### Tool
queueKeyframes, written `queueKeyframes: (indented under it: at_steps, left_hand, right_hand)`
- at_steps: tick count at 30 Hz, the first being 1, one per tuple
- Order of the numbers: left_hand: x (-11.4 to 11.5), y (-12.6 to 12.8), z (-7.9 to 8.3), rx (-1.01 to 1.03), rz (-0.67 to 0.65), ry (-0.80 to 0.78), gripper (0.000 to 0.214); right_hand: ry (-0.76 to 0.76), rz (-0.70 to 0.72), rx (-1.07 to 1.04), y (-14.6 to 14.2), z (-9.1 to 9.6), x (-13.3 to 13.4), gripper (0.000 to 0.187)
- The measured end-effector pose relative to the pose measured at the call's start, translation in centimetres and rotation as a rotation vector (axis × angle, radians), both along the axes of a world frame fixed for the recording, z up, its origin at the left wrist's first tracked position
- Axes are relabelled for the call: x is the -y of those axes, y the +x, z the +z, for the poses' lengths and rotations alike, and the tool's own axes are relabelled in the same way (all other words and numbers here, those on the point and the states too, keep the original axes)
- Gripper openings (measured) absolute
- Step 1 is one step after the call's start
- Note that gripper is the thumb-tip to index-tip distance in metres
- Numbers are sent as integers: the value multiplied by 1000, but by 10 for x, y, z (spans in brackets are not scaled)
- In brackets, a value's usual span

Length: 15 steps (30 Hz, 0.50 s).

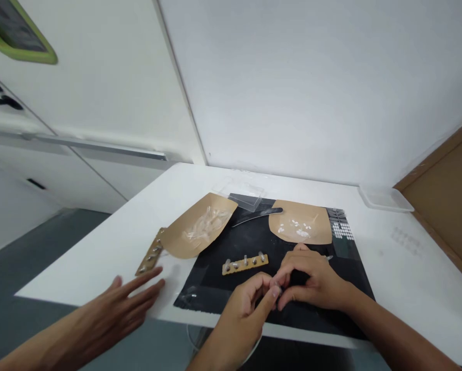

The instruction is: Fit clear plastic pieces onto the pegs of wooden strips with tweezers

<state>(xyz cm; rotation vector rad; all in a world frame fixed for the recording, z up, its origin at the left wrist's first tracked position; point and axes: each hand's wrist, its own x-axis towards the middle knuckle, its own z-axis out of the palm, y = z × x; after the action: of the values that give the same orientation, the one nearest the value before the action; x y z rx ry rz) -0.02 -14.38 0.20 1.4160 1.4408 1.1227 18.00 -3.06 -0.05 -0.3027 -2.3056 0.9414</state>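
Over the front of the black mat (231, 247), my left hand (244, 306) and my right hand (312, 281) meet fingertip to fingertip. Between thumb and fingers both pinch a small shiny piece (277, 285), mostly covered and too small to name. Just beyond my left hand lies a gold strip stand (245, 264) with a row of small posts, some carrying clear nail tips. A clear sliver (329, 257) shows past my right hand's knuckles. Behind my hands, a brown paper tray (319, 221) holds small white pieces. A dark nail file (258, 215) rests beside it.
Another person's open hand (126, 309) reaches in from the left, near a second gold stand (151, 252). A brown paper tray (177, 242) holds many clear nail tips. Clear plastic lids (250, 198) and a shallow plastic box (385, 198) stand at the back of the white table (111, 252).
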Motion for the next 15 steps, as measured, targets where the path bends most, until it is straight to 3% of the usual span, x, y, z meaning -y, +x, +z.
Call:
queueKeyframes:
  at_steps: [2,4,9,12,15]
  left_hand:
    - [0,-3,-5,-10,-79,-21,36]
    - [0,-11,-9,-158,-73,93,30]
    - [-7,-41,-18,-607,147,525,8]
    - [-14,-54,-21,-761,179,579,13]
    - [-20,-59,-25,-781,153,587,17]
  right_hand:
    - [-13,-13,20,0,-1,-1,36]
    - [-6,-36,29,0,-3,-1,36]
    - [82,-101,48,1,-7,-4,39]
    - [142,-156,54,1,-8,-5,39]
    - [176,-186,87,0,-8,-6,38]
